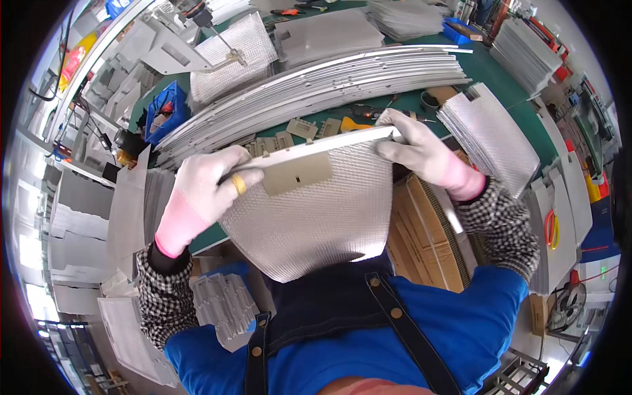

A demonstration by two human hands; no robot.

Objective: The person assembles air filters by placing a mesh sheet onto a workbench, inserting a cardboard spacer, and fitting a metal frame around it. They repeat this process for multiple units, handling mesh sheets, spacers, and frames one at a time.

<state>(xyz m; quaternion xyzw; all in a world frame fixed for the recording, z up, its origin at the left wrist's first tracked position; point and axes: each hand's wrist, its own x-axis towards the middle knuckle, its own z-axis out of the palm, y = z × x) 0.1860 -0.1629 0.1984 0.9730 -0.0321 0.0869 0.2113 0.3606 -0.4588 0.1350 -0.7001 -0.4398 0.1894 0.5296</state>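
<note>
Mesh panel (309,217): raised before the dark apron (316,296), hiding what's behind
Left hand (207,186): gloved, gripping the panel's pale edge strip (316,150)
Right hand (418,150): gloved, pinching that strip's other end
Cardboard box (421,237): partly covered by the panel
Green bench (484,69): crowded by long metal strips (322,85)
Room: fan (567,307) at right, edges too warped to make out

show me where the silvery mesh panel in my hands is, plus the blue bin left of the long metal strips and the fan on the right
Silvery mesh panel (316,220): head view, middle of its mesh face
Blue bin (178,112): head view, side wall
Fan (568,307): head view, round grille
</note>
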